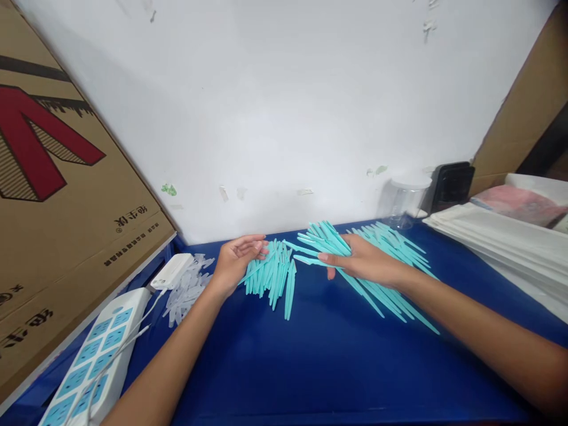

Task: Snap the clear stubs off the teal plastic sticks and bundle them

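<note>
Two hands [237, 260] [366, 260], one turquoise bundle [326, 238]

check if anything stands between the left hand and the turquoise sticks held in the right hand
Nothing upright does. Between the left hand and the bundle of turquoise sticks in the right hand, only the middle pile of turquoise sticks shows, lying on the blue tabletop. It looks low enough to reach over.

Bright, diffuse light, faint tabletop [328, 367] sheen, stretched edges
</note>
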Demonstrator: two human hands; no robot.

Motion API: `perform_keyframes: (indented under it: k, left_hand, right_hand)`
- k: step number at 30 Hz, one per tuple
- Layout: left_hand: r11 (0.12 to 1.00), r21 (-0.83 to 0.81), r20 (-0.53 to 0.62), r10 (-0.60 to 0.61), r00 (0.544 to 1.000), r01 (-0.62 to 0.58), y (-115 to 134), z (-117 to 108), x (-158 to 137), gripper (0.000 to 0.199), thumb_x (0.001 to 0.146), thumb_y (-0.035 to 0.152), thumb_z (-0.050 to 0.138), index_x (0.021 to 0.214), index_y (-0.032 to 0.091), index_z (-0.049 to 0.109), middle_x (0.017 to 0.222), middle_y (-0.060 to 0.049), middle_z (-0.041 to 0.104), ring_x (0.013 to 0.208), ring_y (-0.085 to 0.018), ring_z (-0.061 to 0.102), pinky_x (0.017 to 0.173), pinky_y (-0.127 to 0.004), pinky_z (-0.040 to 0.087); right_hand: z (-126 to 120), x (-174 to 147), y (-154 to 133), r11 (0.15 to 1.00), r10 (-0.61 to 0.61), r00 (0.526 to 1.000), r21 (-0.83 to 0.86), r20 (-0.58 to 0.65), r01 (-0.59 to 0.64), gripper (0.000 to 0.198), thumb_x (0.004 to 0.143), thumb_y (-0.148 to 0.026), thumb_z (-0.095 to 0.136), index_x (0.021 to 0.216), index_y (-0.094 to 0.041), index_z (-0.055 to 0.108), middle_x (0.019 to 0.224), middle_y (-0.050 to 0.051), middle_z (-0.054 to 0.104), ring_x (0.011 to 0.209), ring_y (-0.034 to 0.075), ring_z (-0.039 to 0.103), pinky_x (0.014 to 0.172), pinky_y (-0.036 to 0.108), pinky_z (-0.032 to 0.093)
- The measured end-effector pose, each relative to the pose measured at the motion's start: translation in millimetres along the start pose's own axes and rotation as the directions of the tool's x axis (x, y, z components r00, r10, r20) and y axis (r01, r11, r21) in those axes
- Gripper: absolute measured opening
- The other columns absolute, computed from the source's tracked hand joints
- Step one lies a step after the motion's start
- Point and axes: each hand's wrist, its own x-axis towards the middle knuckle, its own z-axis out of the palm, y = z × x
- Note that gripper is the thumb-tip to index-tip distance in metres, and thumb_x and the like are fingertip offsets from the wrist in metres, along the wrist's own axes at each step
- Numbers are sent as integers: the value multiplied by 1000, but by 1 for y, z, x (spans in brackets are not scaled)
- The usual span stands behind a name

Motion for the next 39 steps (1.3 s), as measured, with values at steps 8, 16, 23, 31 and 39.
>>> perform_keyframes:
  k: [8,16,23,31,39]
  left_hand:
    - [993,-77,-15,-89,996,87,9,23,-15,43,79,46,82,108,15,76,101,-14,80,87,-27,77,67,-33,60]
    - [999,6,-6,-53,999,53,1,27,-16,33,83,44,79,96,14,79,88,-12,81,80,-26,76,62,-31,57]
    - [1000,11,-70,-4,998,5,2,26,-15,30,80,42,82,92,15,79,76,-8,77,75,-24,74,60,-31,57]
    - [1000,20,-20,-2,1000,2,2,28,-15,32,77,40,84,97,16,79,90,-10,79,75,-22,74,62,-31,58]
    - [999,32,-1,-20,1000,20,1,28,-14,31,77,38,85,100,16,80,88,-9,79,74,-21,73,62,-30,56]
  right_hand:
    - [2,-5,21,994,105,993,-13,-60,-106,47,75,-67,76,85,-21,73,80,6,77,65,21,61,56,31,42]
    - [-3,-10,6,996,9,998,-93,-57,-14,48,83,-66,69,69,-21,74,83,7,76,84,26,64,78,34,46]
    - [-3,-9,14,995,-13,998,-104,-58,7,49,83,-67,68,68,-21,73,79,6,75,78,25,63,77,34,46]
    - [-3,-8,15,991,6,996,-129,-84,-17,49,77,-71,70,70,-23,75,74,7,75,71,26,63,66,35,48]
    - [-7,-6,20,989,4,998,-147,-65,-14,45,82,-65,70,65,-23,75,82,7,76,77,27,65,63,33,47]
